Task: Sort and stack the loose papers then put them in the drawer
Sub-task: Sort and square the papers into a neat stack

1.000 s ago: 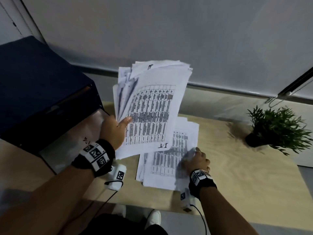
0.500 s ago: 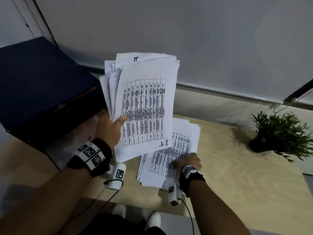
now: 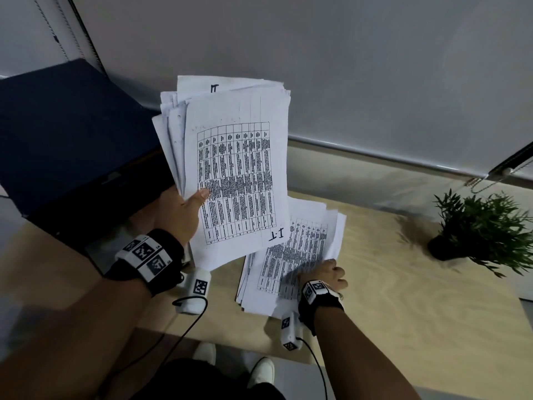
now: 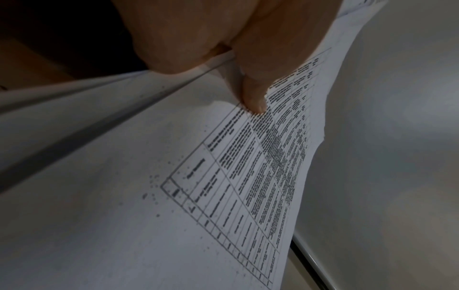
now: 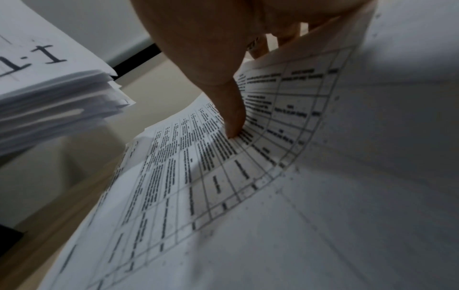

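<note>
My left hand (image 3: 184, 215) holds a thick sheaf of printed sheets (image 3: 236, 168) upright above the table, thumb (image 4: 253, 96) pressed on the top page, which bears a table and the mark "I-T". A second pile of printed papers (image 3: 291, 255) lies flat on the wooden table (image 3: 403, 298) just right of it. My right hand (image 3: 323, 277) pinches the near right corner of that pile's top sheet (image 5: 285, 137), thumb on top, and the sheet curls upward. The held sheaf's corner (image 5: 49, 78) hangs over the pile's left side.
A dark blue cabinet (image 3: 66, 134) stands at the left, with an open drawer (image 3: 138, 223) below and behind my left hand. A small potted plant (image 3: 478, 226) sits at the table's right. The wall (image 3: 346, 67) rises behind. My shoes (image 3: 259, 370) show under the near edge.
The left hand's sheaf has turned more upright and drifted left. My right hand slid back toward the pile's near right corner and has lifted the top sheet's corner.
</note>
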A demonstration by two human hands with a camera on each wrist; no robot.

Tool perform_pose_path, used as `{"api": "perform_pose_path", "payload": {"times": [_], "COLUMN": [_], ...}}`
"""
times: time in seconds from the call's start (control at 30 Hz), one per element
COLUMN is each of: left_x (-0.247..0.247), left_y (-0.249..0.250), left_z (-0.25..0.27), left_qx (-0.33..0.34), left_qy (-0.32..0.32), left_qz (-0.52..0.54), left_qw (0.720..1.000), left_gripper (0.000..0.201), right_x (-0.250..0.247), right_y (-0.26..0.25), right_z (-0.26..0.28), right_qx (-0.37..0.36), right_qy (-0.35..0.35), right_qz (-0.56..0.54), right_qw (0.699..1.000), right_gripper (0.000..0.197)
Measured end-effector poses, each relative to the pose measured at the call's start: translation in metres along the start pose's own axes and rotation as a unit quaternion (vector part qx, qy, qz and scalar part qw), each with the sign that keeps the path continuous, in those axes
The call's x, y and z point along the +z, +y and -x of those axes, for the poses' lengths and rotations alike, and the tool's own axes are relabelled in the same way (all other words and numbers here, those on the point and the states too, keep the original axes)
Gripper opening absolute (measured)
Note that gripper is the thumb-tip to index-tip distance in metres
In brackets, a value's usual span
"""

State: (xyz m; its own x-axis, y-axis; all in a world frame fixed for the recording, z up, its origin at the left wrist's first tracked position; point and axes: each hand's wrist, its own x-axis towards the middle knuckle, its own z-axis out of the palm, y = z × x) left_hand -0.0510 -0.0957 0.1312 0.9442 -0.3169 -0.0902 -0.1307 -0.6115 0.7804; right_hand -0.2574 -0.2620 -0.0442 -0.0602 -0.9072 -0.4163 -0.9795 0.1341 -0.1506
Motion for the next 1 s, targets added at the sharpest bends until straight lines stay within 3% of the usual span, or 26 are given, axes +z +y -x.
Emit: {"api": "perform_pose_path", "payload": {"times": [0.13, 0.3, 0.4, 0.53, 0.63, 0.73, 0.9, 1.0], "left_x": [-0.003, -0.004, -0.004, 0.002, 0.004, 0.022, 0.095, 0.117], "left_y": [-0.002, -0.008, -0.012, -0.022, -0.018, -0.021, -0.080, -0.077], "left_z": [0.000, -0.003, -0.006, -0.013, -0.009, -0.006, -0.026, -0.013], "left_qx": [-0.007, 0.009, 0.012, 0.007, 0.013, 0.022, -0.032, -0.031], "left_qy": [-0.008, 0.007, 0.010, -0.007, -0.017, -0.062, -0.150, -0.201], "left_qz": [0.021, 0.046, 0.054, 0.068, 0.045, 0.060, 0.021, -0.023], "left_qw": [1.000, 0.999, 0.998, 0.998, 0.999, 0.996, 0.988, 0.979], "left_gripper": [0.040, 0.038, 0.040, 0.044, 0.043, 0.038, 0.082, 0.082], "right_x": [0.002, 0.002, -0.003, -0.017, -0.044, -0.080, -0.152, -0.199], "right_y": [0.002, 0.005, 0.010, 0.020, 0.029, 0.041, 0.057, 0.062], "right_z": [-0.001, 0.008, 0.011, -0.003, -0.012, -0.018, -0.018, -0.019], "right_qx": [-0.014, -0.051, -0.078, -0.120, -0.123, -0.162, -0.190, -0.179], "right_qy": [0.019, 0.069, 0.083, 0.029, 0.016, 0.062, 0.180, 0.254], "right_qz": [-0.015, 0.007, -0.001, -0.111, -0.139, -0.134, -0.177, -0.191], "right_qw": [1.000, 0.996, 0.993, 0.986, 0.982, 0.976, 0.949, 0.931], "right_gripper": [0.095, 0.083, 0.066, 0.027, 0.025, 0.020, 0.017, 0.025]}}
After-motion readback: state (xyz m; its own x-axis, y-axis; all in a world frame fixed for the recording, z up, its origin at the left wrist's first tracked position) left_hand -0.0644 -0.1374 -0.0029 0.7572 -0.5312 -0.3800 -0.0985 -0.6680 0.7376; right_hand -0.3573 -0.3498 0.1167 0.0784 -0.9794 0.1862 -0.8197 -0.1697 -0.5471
